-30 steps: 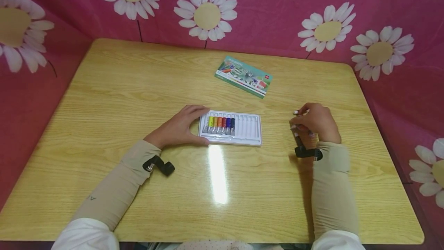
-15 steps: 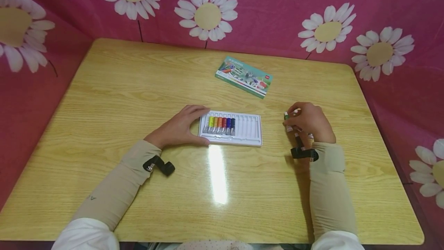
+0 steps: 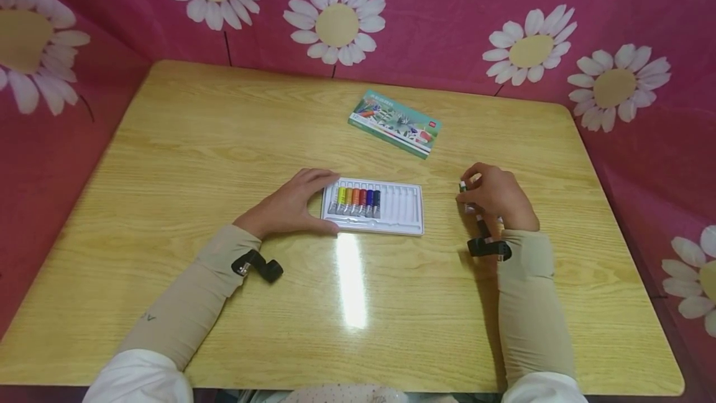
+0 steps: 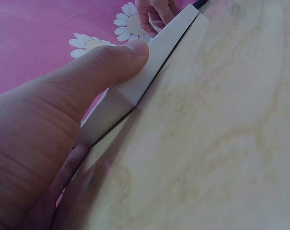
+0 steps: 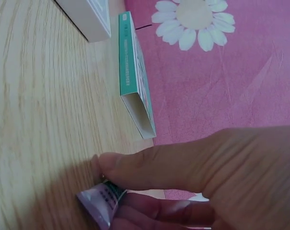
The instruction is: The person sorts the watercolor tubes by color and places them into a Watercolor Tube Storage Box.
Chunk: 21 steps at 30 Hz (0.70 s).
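A shallow white tray lies on the table, with a row of colored paint tubes in its left half and bare slots to their right. My left hand grips the tray's left end, thumb on the near side and fingers at the far side. In the left wrist view the thumb presses the tray's side wall. To the right of the tray, my right hand pinches a green paint tube between thumb and fingers, close over the table. Its white cap shows in the head view; fingers hide part of its body.
A green paint box lies at an angle behind the tray, its near end open in the right wrist view. More small tubes are partly hidden under my right hand. A pink flowered cloth hangs behind the wooden table.
My right hand has shifted a little left, and the green paint tube now shows at its fingertips. My left hand and the tray have stayed in place.
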Tool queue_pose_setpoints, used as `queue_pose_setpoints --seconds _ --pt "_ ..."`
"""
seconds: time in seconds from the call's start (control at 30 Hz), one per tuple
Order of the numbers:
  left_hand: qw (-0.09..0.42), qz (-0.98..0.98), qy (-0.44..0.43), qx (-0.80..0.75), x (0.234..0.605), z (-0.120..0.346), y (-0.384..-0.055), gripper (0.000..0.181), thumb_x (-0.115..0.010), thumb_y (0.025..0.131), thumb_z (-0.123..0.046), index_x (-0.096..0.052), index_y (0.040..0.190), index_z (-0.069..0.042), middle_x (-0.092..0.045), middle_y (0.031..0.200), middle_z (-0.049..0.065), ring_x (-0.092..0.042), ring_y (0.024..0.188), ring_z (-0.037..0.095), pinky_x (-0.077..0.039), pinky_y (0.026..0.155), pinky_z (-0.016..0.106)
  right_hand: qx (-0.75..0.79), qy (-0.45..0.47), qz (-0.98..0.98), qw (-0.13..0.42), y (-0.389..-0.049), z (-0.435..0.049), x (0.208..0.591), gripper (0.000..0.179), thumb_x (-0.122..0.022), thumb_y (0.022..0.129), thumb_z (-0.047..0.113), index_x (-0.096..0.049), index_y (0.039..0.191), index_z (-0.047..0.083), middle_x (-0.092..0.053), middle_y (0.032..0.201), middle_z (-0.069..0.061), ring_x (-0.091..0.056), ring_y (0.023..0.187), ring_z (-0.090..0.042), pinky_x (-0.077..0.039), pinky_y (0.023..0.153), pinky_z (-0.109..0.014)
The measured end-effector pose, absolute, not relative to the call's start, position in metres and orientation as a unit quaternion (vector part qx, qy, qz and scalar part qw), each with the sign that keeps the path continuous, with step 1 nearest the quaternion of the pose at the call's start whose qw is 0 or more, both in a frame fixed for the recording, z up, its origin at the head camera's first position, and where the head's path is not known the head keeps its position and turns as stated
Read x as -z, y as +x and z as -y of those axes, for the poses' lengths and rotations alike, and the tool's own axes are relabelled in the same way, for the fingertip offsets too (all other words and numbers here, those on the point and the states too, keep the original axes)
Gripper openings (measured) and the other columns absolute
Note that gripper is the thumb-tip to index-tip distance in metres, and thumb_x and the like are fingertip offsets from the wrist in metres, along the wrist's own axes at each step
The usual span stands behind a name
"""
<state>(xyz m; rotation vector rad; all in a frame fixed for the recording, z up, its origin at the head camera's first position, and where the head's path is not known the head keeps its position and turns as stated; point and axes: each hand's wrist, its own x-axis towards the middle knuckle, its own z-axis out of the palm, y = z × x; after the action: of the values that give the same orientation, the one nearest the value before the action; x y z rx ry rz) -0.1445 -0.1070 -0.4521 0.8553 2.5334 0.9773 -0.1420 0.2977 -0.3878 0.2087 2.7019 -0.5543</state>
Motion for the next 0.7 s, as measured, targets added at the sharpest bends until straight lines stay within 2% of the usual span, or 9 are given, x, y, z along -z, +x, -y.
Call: queue_pose_setpoints --seconds 0.23,0.43,0.7 --pt "0.143 -0.882 0.296 -0.338 0.452 0.106 -0.145 0.113 -0.083 0.072 -0.072 -0.035 0.163 -0.025 -0.034 0.168 -0.002 -0.031 0.155 0.02 -0.031 0.129 0.049 0.185 0.053 -0.963 0.186 -0.142 -0.296 0.388 0.038 -0.074 0.093 0.022 -0.064 0.127 0.007 -0.067 0.118 -0.023 -0.065 0.085 -0.027 -0.051 0.066 -0.028" --pt "0.139 -0.882 0.298 -0.339 0.452 0.106 -0.145 0.113 -0.084 0.071 -0.071 -0.035 0.162 -0.025 -0.034 0.168 -0.002 -0.031 0.155 0.021 -0.032 0.128 0.049 0.197 0.048 -0.959 0.199 -0.142 -0.29 0.386 0.039 -0.072 0.094 0.021 -0.06 0.128 0.007 -0.066 0.122 -0.025 -0.066 0.075 -0.023 -0.052 0.058 -0.026" --pt "0.137 -0.882 0.298 -0.339 0.452 0.106 -0.144 0.114 -0.085 0.07 -0.07 -0.035 0.162 -0.024 -0.035 0.168 -0.002 -0.031 0.155 0.02 -0.031 0.129 0.048 0.205 0.032 -0.959 0.195 -0.14 -0.282 0.384 0.04 -0.071 0.096 0.023 -0.06 0.132 0.009 -0.066 0.126 -0.024 -0.065 0.094 -0.031 -0.053 0.061 -0.027"
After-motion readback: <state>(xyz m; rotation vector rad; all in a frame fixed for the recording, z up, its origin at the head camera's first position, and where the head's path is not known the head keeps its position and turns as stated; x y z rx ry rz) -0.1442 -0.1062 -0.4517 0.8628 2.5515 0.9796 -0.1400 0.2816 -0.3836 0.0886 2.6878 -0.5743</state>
